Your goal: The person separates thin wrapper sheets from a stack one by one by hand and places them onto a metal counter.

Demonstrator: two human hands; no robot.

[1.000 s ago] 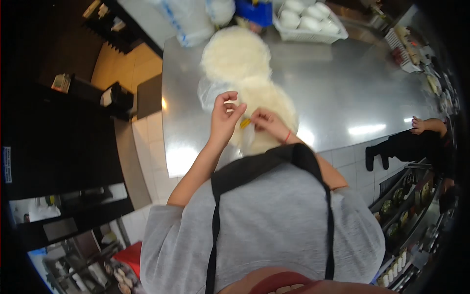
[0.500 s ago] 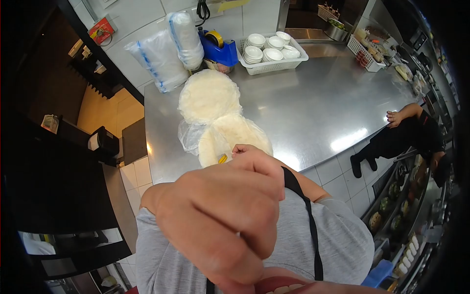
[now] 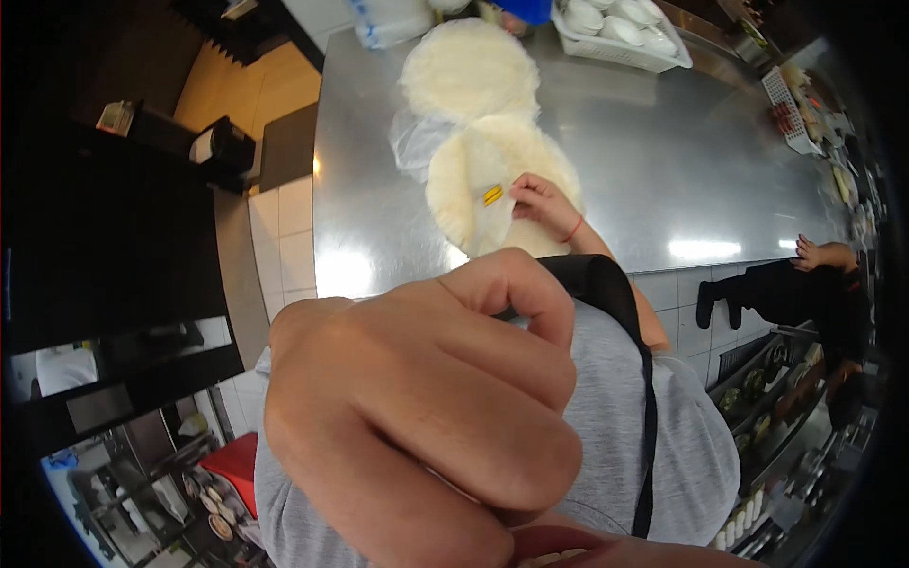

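Note:
My left hand (image 3: 426, 398) is very close to the camera, in front of my face and chest. Its fingers are curled inward, and whatever they may hold is hidden. My right hand (image 3: 544, 204), with a thin red band at the wrist, is over the nearer pale round flatbread (image 3: 454, 189). Its thumb and fingers are pinched at clear plastic (image 3: 490, 175) that carries a small yellow label (image 3: 492, 196). Just beyond lies a second pale round flatbread (image 3: 471, 71), with crumpled clear plastic (image 3: 417, 142) to the left of the two.
A steel table (image 3: 653, 170) carries a white basket (image 3: 620, 55) of small white bowls and, farther right, another white basket (image 3: 793, 114). A co-worker's hand (image 3: 810, 254) touches the table's right edge. A rolled plastic bag pack (image 3: 390, 21) stands at the back.
The view has shifted so the table and flatbreads sit higher. More of my right hand shows, at the plastic by the label. My left hand stays curled near my face.

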